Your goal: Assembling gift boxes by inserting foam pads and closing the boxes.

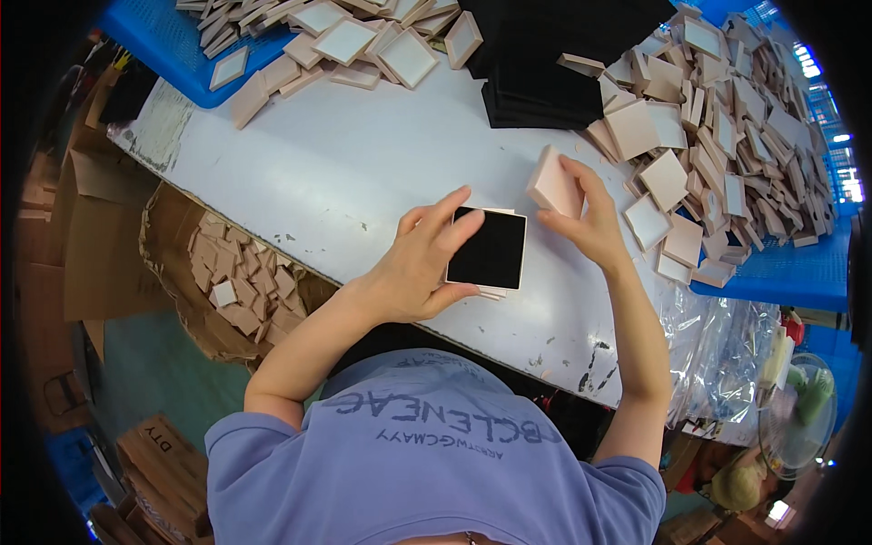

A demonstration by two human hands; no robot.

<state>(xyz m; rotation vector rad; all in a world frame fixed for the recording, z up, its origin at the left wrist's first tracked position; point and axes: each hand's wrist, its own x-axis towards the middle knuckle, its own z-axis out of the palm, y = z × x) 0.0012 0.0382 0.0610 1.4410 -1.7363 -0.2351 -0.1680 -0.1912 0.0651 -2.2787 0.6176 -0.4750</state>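
A small square pale pink box part with a black insert (488, 252) lies on the table in front of me, with pale edges of other pieces showing under it. My left hand (413, 263) grips it from the left, thumb along the near edge and fingers over the far corner. Raised to the right of it, a pale pink square box piece (550, 184) is tilted on edge between the thumb and fingers of my right hand (592, 222). The inner side of that raised piece is turned from view.
Black sheets (545, 95) are stacked at the back. Blue baskets (173, 54) (781, 289) heaped with pale box pieces flank the white table (345, 173). A carton (163, 236) of similar pieces stands left below. Clear plastic bags (713, 345) and a fan (799, 413) are right.
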